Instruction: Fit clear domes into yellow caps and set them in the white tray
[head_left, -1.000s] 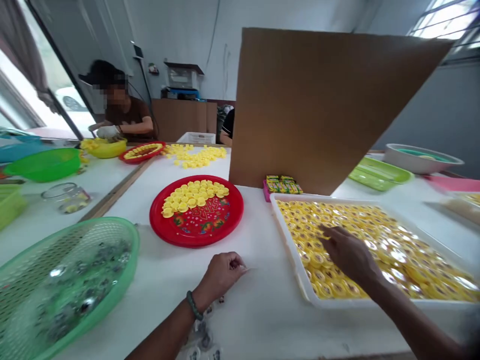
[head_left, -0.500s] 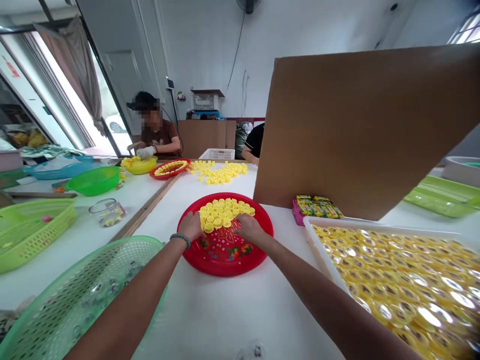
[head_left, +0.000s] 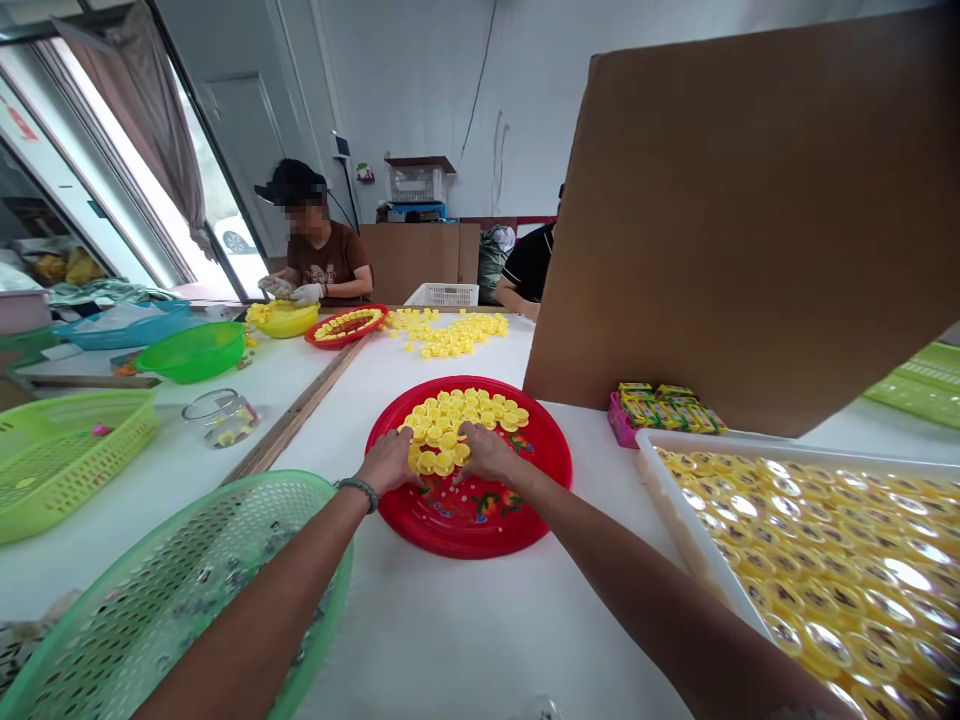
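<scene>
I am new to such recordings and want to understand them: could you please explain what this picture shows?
A camera on a person's head took this picture, looking forward and down. No machine is here: the two bare hands in the middle belong to that person. The left hand and right hand are at the small round yellow plastic pieces on a round red tray; whether either grips one is unclear. On the white table also stand a green mesh basket and a white rectangular tray full of shiny yellow pieces. Another person works farther away.
</scene>
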